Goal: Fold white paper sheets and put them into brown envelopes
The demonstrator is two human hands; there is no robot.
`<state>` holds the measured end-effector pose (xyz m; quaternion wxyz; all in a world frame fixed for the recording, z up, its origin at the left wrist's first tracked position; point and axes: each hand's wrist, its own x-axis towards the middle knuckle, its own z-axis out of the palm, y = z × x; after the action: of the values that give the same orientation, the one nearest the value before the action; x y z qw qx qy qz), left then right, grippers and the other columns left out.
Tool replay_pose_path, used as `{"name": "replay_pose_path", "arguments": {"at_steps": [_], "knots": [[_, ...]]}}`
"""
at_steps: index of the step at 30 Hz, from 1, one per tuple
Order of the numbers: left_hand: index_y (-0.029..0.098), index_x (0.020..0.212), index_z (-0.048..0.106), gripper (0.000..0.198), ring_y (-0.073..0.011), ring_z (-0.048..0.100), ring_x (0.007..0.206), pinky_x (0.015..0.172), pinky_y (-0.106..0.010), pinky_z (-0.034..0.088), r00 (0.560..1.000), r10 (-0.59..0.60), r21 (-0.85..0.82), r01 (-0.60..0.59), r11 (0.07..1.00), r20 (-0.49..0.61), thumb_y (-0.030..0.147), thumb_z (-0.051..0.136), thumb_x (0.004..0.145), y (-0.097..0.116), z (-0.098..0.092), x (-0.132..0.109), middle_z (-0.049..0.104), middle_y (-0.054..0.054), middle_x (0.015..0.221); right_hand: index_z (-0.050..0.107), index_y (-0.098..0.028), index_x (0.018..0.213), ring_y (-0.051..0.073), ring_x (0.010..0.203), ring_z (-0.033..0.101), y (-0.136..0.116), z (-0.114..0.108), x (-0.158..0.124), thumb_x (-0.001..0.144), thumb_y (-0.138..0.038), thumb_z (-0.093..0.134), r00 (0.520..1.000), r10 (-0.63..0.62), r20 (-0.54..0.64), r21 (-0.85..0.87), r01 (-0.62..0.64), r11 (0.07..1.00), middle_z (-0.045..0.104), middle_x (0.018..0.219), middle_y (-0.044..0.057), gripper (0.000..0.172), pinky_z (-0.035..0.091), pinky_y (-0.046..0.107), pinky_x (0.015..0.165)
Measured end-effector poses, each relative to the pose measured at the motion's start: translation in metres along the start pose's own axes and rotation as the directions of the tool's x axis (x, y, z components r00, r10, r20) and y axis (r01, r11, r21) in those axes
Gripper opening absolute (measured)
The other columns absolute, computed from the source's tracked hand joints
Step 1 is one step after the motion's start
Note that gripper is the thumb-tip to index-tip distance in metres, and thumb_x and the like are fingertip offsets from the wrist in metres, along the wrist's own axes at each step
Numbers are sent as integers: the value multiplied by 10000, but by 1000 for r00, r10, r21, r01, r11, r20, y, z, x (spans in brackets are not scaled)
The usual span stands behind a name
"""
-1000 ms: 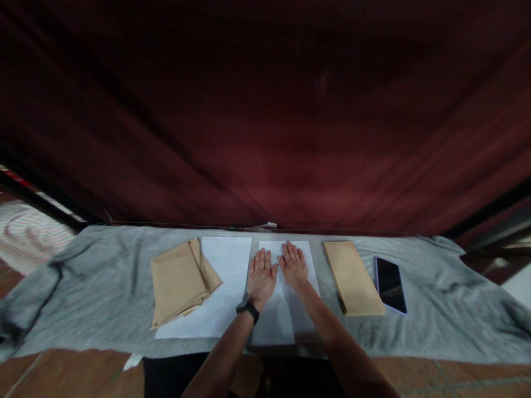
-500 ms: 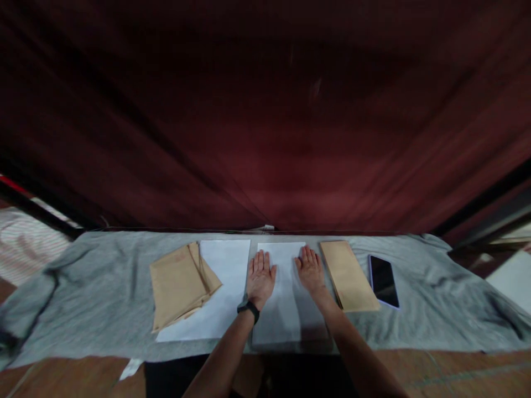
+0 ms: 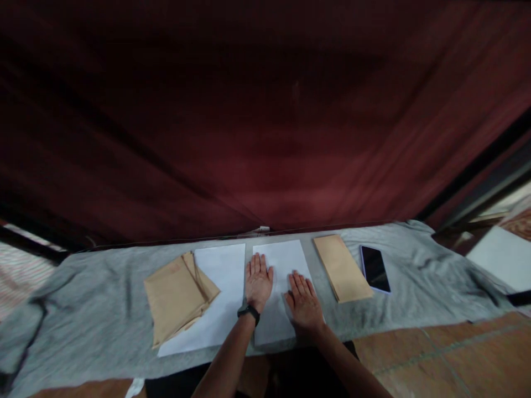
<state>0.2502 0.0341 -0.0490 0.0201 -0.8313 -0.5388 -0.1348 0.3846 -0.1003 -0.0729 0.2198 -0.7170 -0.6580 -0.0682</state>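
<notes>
A white paper sheet [image 3: 282,257] lies in front of me on a grey cloth. My left hand [image 3: 259,283], with a dark watch [image 3: 249,313] on the wrist, rests flat along the sheet's left edge, fingers stretched away from me. Lower down, near the right edge, my right hand [image 3: 304,303] also lies flat on the paper, its fingers slightly spread. To the left is another white sheet [image 3: 226,276], partly under a loose pile of brown paper envelopes [image 3: 176,296]. A neater stack of narrow brown envelopes [image 3: 343,268] sits to the right of my right hand.
A phone [image 3: 375,269] with a pale purple edge lies right of the narrow envelopes. The grey cloth [image 3: 95,309] covers the long surface, wrinkled at both ends. Behind it hangs a dark red fabric [image 3: 265,155]. Brown floor tiles [image 3: 415,359] show below.
My right hand has slid down the sheet toward me from near its far right corner. My left hand stays at the left edge. The whole view has tilted slightly.
</notes>
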Motion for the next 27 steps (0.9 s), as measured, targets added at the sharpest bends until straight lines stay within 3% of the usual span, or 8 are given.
{"name": "replay_pose_path", "arguments": {"at_steps": [6,11,14,23,27], "knots": [[81,1535,359,563,-267,313,1500,1218,-497,300,995,87,-90,-90,992,-41,331,254,1041,4,-7,-13,427,-168,1563,388,-140,1544,290,1433,432,-4,-6,0,1021,-371,427,999,50,-8,-11,-50,999,435,1560,142,573,308,470,1190],[79,1558,293,562,-248,291,1509,1207,-473,345,962,272,-161,-269,950,-4,317,271,1050,37,-8,-63,374,-152,1599,359,-151,1558,274,1476,362,-2,-5,-2,1025,-335,395,997,42,66,-41,-39,998,373,1598,119,565,271,461,1209],[110,1556,309,557,-251,327,1494,1204,-483,351,955,296,-142,-290,946,20,340,302,1049,46,-7,-87,387,-138,1595,323,-175,1572,257,1499,319,0,-4,-2,1031,-303,362,994,25,103,-59,-19,998,324,1625,92,557,254,464,1214],[99,1546,330,597,-271,334,1491,1195,-486,349,954,300,-65,-298,952,16,392,374,1027,14,-24,-107,400,-168,1580,414,-131,1525,263,1435,422,3,-11,-6,1045,-339,374,997,76,17,-53,-75,996,454,1554,130,524,282,442,1188],[89,1545,328,611,-280,331,1491,1190,-492,356,963,269,-42,-269,962,14,402,385,1024,9,-32,-117,404,-175,1574,377,-107,1540,281,1415,443,13,-16,-16,1036,-351,403,998,58,-6,-56,-58,997,459,1548,152,561,300,451,1178]]}}
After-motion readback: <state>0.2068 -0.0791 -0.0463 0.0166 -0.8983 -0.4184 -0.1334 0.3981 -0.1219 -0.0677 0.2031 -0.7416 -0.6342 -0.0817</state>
